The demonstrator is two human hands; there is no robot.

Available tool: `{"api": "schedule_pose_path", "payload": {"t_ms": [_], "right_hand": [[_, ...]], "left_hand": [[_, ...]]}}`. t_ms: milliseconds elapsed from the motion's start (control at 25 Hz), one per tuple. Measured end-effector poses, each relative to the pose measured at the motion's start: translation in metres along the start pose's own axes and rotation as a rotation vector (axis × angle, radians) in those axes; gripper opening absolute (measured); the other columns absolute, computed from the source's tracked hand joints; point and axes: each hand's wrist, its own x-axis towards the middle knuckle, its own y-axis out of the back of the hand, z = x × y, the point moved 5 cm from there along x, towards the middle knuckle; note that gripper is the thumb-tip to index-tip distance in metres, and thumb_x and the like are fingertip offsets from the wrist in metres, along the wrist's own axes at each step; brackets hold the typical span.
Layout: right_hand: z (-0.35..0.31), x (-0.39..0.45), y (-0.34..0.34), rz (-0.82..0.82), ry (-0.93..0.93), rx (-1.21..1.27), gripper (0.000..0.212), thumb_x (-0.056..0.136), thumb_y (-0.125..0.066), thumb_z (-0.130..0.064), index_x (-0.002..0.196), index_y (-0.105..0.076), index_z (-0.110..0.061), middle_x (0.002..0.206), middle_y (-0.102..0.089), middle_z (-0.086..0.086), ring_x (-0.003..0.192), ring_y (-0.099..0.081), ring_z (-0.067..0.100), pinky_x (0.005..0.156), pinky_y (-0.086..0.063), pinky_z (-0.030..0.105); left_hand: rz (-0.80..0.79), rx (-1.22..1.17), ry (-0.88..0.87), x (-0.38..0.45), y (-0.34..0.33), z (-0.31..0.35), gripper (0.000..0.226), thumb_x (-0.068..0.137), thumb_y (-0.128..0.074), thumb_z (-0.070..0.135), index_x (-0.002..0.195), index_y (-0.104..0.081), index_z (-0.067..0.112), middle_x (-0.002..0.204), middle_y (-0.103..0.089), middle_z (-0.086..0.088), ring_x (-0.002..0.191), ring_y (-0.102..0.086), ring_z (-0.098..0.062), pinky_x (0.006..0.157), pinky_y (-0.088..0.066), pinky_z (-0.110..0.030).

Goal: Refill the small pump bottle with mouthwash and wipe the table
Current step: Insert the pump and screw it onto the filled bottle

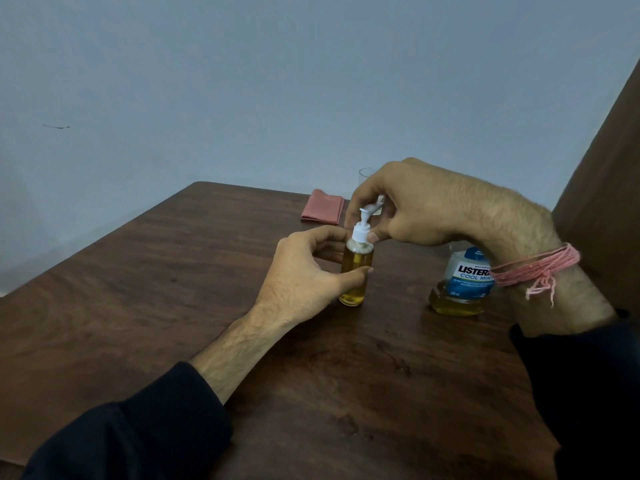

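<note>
A small clear pump bottle (355,275) filled with yellow liquid stands upright on the brown wooden table (173,306). My left hand (304,271) wraps around its body, thumb in front. My right hand (408,206) comes from above and pinches the white pump cap (362,228) at the collar; the nozzle looks blurred. The mouthwash bottle (460,285), blue label, yellow liquid low inside, stands to the right, partly behind my right wrist. A folded pink cloth (322,211) lies farther back.
A clear glass (367,174) stands behind my right hand, mostly hidden. A blue-grey wall (277,81) borders the table's far edges. A brown upright panel (606,185) rises at the right. A pink thread band circles my right wrist.
</note>
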Motion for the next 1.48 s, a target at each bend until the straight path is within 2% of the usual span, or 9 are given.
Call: {"api": "schedule_pose_path", "payload": {"t_ms": [120, 280, 440, 600, 800, 1000, 1280, 1400, 1480], "right_hand": [[0.0032, 0.0015, -0.003, -0.01, -0.002, -0.016, 0.041, 0.096, -0.085, -0.027, 0.135, -0.073, -0.033, 0.088, -0.057, -0.024, 0.081, -0.054, -0.004, 0.07, -0.038, 0.018], [0.0032, 0.0015, -0.0033, -0.017, 0.019, 0.0, 0.036, 0.095, -0.086, -0.029, 0.127, -0.075, -0.038, 0.116, -0.071, -0.019, 0.112, -0.068, 0.008, 0.095, -0.05, 0.029], [0.0084, -0.0005, -0.0006, -0.037, 0.028, 0.036, 0.031, 0.091, -0.089, -0.033, 0.12, -0.08, -0.038, 0.108, -0.076, -0.02, 0.102, -0.069, 0.002, 0.092, -0.054, 0.03], [0.0075, 0.001, -0.0041, -0.055, 0.029, -0.022, 0.034, 0.095, -0.084, -0.039, 0.128, -0.076, -0.034, 0.116, -0.076, -0.014, 0.107, -0.07, 0.009, 0.102, -0.057, 0.037], [0.0058, 0.0002, -0.0043, -0.054, 0.034, -0.05, 0.035, 0.095, -0.083, -0.041, 0.128, -0.076, -0.032, 0.113, -0.073, -0.015, 0.105, -0.068, 0.009, 0.098, -0.056, 0.034], [0.003, 0.0011, -0.0033, -0.02, 0.024, -0.047, 0.036, 0.087, -0.09, -0.045, 0.119, -0.08, -0.032, 0.105, -0.074, -0.015, 0.1, -0.069, 0.009, 0.094, -0.06, 0.038], [0.0033, 0.0057, -0.0096, -0.011, 0.007, -0.137, 0.049, 0.091, -0.084, -0.054, 0.131, -0.075, -0.028, 0.119, -0.074, -0.007, 0.105, -0.067, 0.015, 0.084, -0.05, 0.032], [0.0063, 0.005, -0.0078, -0.001, -0.005, -0.069, 0.045, 0.087, -0.088, -0.054, 0.123, -0.077, -0.032, 0.117, -0.075, -0.01, 0.104, -0.068, 0.012, 0.087, -0.054, 0.034], [0.0081, 0.0048, -0.0087, -0.01, -0.001, -0.032, 0.038, 0.086, -0.088, -0.055, 0.115, -0.076, -0.033, 0.11, -0.074, -0.013, 0.101, -0.069, 0.012, 0.091, -0.059, 0.038]], "left_hand": [[0.001, 0.007, -0.001, -0.0001, -0.0001, -0.0006, 0.046, 0.08, -0.105, 0.038, 0.121, -0.084, 0.035, 0.11, -0.084, 0.029, 0.106, -0.077, 0.011, 0.086, -0.058, -0.003], [0.002, -0.001, 0.002, -0.001, -0.0002, -0.0015, 0.044, 0.08, -0.105, 0.038, 0.118, -0.084, 0.036, 0.108, -0.083, 0.031, 0.104, -0.078, 0.011, 0.084, -0.059, -0.005], [-0.013, -0.004, 0.003, -0.0024, -0.001, 0.0005, 0.041, 0.08, -0.104, 0.039, 0.115, -0.082, 0.044, 0.109, -0.084, 0.031, 0.106, -0.079, 0.01, 0.087, -0.06, -0.009], [-0.017, -0.002, 0.012, -0.0026, 0.0002, 0.0017, 0.042, 0.082, -0.104, 0.041, 0.119, -0.083, 0.042, 0.109, -0.085, 0.03, 0.107, -0.079, 0.01, 0.093, -0.061, -0.017], [-0.004, -0.007, 0.034, -0.0025, 0.0015, 0.0024, 0.044, 0.079, -0.105, 0.041, 0.118, -0.085, 0.039, 0.108, -0.087, 0.026, 0.107, -0.08, 0.008, 0.1, -0.064, -0.025], [0.006, 0.012, 0.053, -0.002, 0.0023, 0.0025, 0.046, 0.076, -0.106, 0.045, 0.116, -0.085, 0.038, 0.108, -0.087, 0.024, 0.106, -0.081, 0.008, 0.094, -0.063, -0.017], [0.003, 0.022, 0.079, -0.0034, 0.002, 0.0044, 0.05, 0.078, -0.105, 0.041, 0.123, -0.085, 0.033, 0.11, -0.088, 0.018, 0.108, -0.081, 0.005, 0.101, -0.068, -0.031], [-0.01, 0.009, 0.096, -0.003, 0.0014, 0.0057, 0.056, 0.078, -0.105, 0.042, 0.128, -0.083, 0.032, 0.112, -0.088, 0.017, 0.11, -0.081, 0.003, 0.106, -0.068, -0.039], [-0.032, -0.004, 0.104, -0.0031, 0.0009, 0.0072, 0.072, 0.079, -0.105, 0.043, 0.144, -0.075, 0.035, 0.116, -0.088, 0.017, 0.114, -0.081, 0.003, 0.11, -0.065, -0.043]]}}
